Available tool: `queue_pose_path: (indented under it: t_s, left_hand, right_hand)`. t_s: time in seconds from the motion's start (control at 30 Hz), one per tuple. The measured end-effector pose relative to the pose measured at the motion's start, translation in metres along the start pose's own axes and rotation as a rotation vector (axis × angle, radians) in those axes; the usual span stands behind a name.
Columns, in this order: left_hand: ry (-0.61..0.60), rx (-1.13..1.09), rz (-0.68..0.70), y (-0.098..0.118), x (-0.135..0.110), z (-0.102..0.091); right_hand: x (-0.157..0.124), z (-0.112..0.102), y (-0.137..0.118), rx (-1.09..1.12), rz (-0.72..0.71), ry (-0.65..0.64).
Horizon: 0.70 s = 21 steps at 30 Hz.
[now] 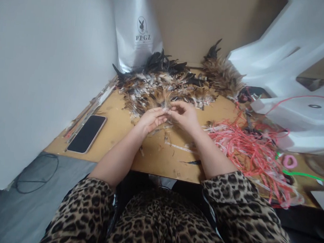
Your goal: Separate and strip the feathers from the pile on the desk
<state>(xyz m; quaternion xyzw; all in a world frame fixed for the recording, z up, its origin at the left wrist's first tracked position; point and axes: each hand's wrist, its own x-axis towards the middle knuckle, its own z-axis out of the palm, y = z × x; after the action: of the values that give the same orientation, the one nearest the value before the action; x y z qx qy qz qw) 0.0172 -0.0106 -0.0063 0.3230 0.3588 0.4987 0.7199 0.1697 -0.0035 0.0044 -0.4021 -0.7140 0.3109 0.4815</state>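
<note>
Feathers [154, 85] lie heaped on the table [117, 112] just beyond my hands, the nearest ones close to my fingertips. My forearms reach forward and slant inward over the table's near edge, bringing my left hand [154, 120] and right hand [185, 116] together, and both pinch narrowly at a small feather tuft [167, 99], my left's lower fingers loosely curled.

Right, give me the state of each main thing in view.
Left hand: fingers partly curled
Right hand: fingers bent, meeting the left's; anything held is unclear
Brown-and-black feathers: loosely heaped
Thin pinkish-red strands: tangled
Black-screened phone: face up, screen dark
Silvery-white printed bag: upright
Thin black cable: loosely looped
</note>
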Motion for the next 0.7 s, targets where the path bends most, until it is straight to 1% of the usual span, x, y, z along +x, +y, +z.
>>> queue_pose_path:
  t_s: [0.07, 0.1, 0.17, 0.27, 0.4, 0.53, 0.63, 0.7]
  left_hand:
    - [0.003, -0.047, -0.007, 0.000, 0.002, -0.002]
    - [0.000, -0.058, -0.009, -0.001, 0.002, -0.003]
    - [-0.003, -0.065, -0.019, -0.002, 0.002, -0.004]
    - [0.001, -0.064, -0.039, -0.005, 0.002, -0.003]
    - [-0.010, -0.044, -0.026, -0.007, 0.000, 0.000]
    - [0.016, 0.004, 0.018, -0.008, 0.000, 0.002]
    - [0.048, -0.001, 0.051, -0.006, 0.002, 0.000]
    - [0.090, -0.021, 0.081, -0.003, 0.004, -0.002]
  right_hand:
    - [-0.003, -0.003, -0.004, -0.287, -0.148, -0.032]
    - [-0.004, -0.003, -0.005, -0.416, -0.198, -0.048]
    - [-0.006, -0.003, -0.007, -0.606, -0.243, -0.073]
    - [-0.008, 0.001, -0.005, -0.723, -0.248, -0.071]
    - [-0.008, 0.005, -0.003, -0.735, -0.242, -0.032]
    - [-0.006, 0.005, -0.003, -0.681, -0.220, 0.001]
    - [0.000, 0.000, 0.000, -0.541, -0.170, 0.007]
    - [0.006, -0.007, 0.002, -0.417, -0.092, 0.004]
